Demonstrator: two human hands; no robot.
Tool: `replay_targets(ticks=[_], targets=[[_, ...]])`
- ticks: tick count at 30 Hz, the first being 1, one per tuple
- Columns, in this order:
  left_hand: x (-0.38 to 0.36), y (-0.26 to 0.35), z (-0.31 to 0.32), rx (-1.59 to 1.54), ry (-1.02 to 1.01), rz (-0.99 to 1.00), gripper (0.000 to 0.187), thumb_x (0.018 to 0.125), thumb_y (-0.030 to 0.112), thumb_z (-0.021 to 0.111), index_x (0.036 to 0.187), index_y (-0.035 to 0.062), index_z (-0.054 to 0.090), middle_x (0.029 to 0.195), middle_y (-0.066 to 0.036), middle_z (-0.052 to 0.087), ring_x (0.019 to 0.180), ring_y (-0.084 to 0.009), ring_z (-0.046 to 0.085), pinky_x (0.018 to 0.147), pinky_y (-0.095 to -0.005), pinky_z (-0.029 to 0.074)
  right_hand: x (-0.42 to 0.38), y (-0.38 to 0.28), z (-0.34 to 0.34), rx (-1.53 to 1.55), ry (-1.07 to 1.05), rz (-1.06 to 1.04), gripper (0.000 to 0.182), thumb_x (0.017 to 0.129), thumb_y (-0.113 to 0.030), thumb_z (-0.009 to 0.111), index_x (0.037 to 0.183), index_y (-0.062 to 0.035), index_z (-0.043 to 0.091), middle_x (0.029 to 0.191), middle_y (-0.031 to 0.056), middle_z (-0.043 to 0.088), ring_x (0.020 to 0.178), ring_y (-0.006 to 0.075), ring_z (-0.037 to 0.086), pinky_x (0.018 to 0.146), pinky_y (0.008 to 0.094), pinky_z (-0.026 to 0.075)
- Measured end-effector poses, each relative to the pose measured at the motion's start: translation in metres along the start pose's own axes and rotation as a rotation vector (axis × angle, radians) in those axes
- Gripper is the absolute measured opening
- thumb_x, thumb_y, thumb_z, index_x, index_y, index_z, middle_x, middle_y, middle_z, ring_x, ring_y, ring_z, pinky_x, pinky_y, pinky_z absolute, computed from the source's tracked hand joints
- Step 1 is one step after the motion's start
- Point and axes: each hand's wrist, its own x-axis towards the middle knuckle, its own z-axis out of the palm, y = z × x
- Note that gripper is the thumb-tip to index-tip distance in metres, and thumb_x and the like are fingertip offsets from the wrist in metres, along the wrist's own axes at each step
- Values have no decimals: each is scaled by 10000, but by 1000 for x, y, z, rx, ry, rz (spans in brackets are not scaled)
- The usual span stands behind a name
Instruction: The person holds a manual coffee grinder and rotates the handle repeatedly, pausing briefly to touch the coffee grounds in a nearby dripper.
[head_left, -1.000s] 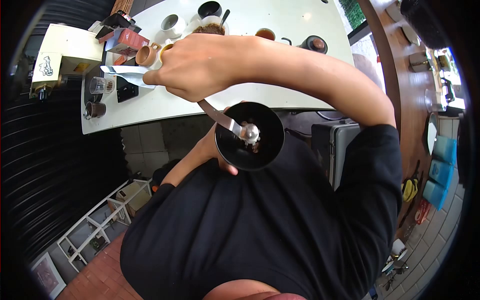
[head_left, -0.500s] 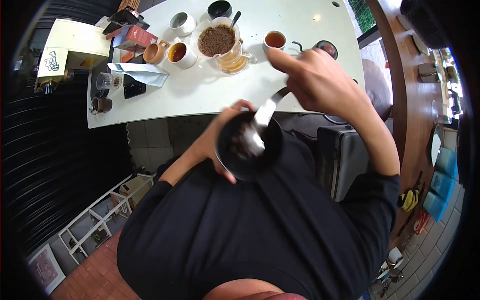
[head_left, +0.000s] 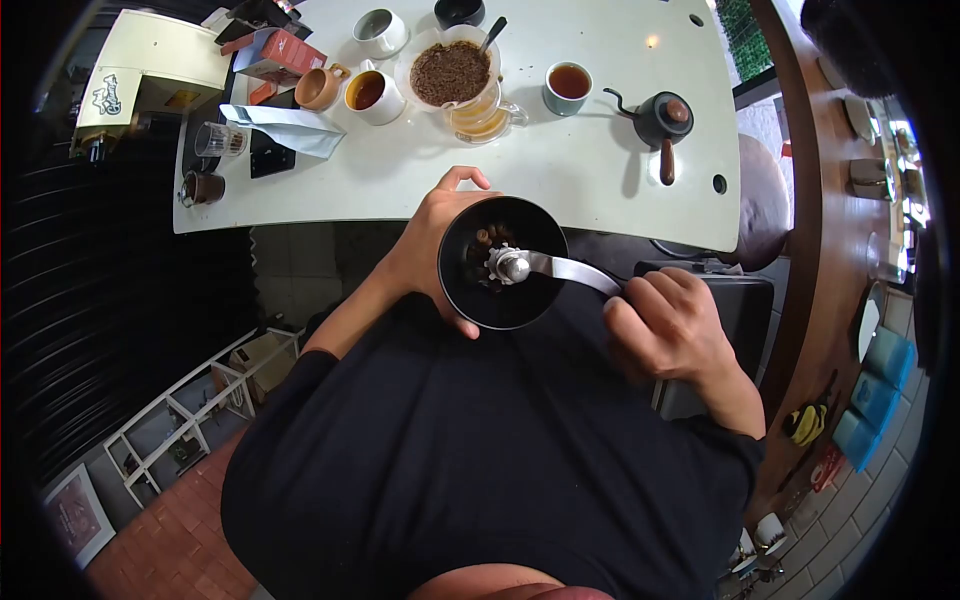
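A black hand grinder is held in front of my chest, its open top facing up with several brown beans inside. My left hand is wrapped round the grinder's left side. From the centre of the grinder a silver crank arm reaches out to the right. My right hand is closed at the outer end of this crank, and the knob is hidden in the fingers. Beyond the grinder, a glass dripper with dark coffee grounds and a spoon sits over a glass server on the white table.
On the white table stand a cup of reddish drink, a black gooseneck kettle, a white mug, a brown cup and a pale pouch. A wooden counter runs along the right.
My right hand has swung from above the table down to the grinder's right, turning the crank with it. The kettle, partly covered before, now shows fully. My left hand still holds the grinder.
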Motion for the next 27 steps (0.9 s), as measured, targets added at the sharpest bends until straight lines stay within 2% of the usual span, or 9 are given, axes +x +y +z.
replay_targets(ticks=[5,7,8,13,16,18,21,25,27], targets=[[-1,1,-4,-210,52,-131,1014,334,692,862,1031,-10,641,957,-107,676,850,-244,663,897,-413,470,13,11,-4,249,193,57,256,608,-42,649,841,-77,549,578,16,359,453,175,432,428,325,355],[-4,9,-10,-372,-11,-354,1003,380,670,887,1042,-36,627,975,-120,668,908,-254,651,860,-401,507,14,16,-1,297,195,71,261,616,22,650,848,-42,548,599,39,450,469,208,492,451,332,397],[-12,10,-9,-564,2,-612,1107,419,675,893,1184,-47,546,1107,-117,637,1044,-228,613,938,-381,482,17,18,2,381,246,140,242,642,38,648,849,-39,548,623,48,493,488,218,522,467,327,415],[-52,-44,23,-650,139,-634,1368,403,695,890,1405,-19,291,1354,-127,488,1229,-216,513,1053,-380,419,24,21,17,566,328,274,190,715,38,673,833,-30,541,658,60,565,516,219,572,488,302,437],[-61,-52,46,-785,346,-457,1231,409,627,925,1329,-13,416,1291,-119,550,1161,-214,567,995,-373,465,21,17,30,561,233,326,189,728,13,693,821,-34,535,657,55,565,507,200,562,487,295,430],[-61,-40,39,-165,68,-238,1016,427,536,955,1190,6,543,1185,-99,609,1037,-206,629,908,-354,511,14,13,35,581,170,388,191,731,-5,705,797,-44,530,639,49,562,501,189,553,494,283,424],[-43,-18,49,-285,209,-341,867,423,474,971,1065,22,605,1071,-83,643,916,-200,656,828,-335,533,11,15,38,637,155,431,185,731,-14,705,773,-44,528,626,50,555,500,199,548,497,284,418],[-59,-15,41,99,243,-137,904,395,425,987,1104,27,592,1074,-80,640,934,-190,644,843,-330,528,25,16,34,737,124,335,185,740,-43,706,734,-42,521,591,51,523,476,232,518,488,306,398],[-77,-34,47,-164,238,-266,941,392,408,990,1146,27,575,1105,-81,634,973,-188,635,877,-335,519,44,18,20,706,79,216,191,723,-61,712,730,-36,523,653,74,526,546,255,521,522,324,406]])
